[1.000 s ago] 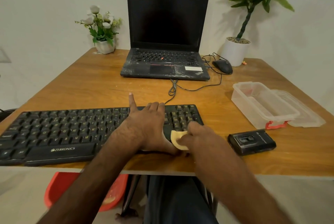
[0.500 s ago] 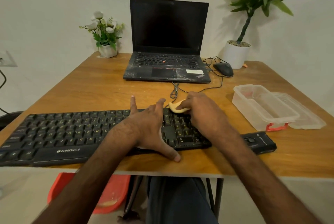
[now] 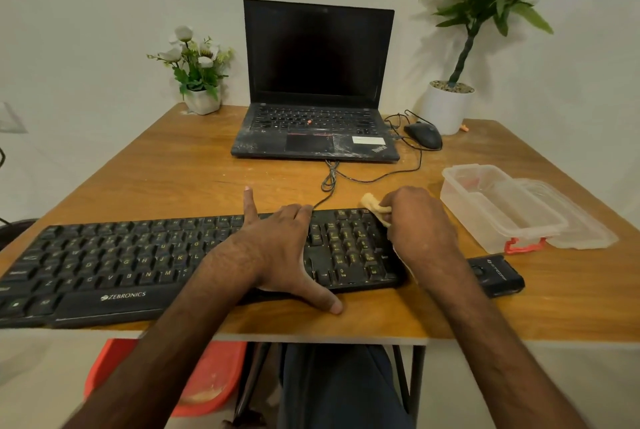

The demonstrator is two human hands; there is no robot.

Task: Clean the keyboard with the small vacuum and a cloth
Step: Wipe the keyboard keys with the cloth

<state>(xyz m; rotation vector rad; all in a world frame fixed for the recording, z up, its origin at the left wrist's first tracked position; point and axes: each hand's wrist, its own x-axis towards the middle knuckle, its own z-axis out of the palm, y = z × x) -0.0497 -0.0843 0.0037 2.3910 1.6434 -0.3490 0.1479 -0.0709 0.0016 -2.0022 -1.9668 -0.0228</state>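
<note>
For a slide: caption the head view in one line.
Left hand rests on the black keyboard while the right hand holds a yellow cloth at its far right corner.

The left hand (image 3: 277, 248) lies flat on the black Zebronics keyboard (image 3: 138, 265), just left of its number pad, with the thumb on the wooden table (image 3: 173, 168) at the keyboard's near edge. The right hand (image 3: 419, 220) pinches a yellowish cloth (image 3: 374, 205) at the keyboard's far right corner. A small black vacuum (image 3: 498, 276) lies just right of the keyboard, and a ThinkPad laptop (image 3: 315, 130) stands well behind it.
</note>
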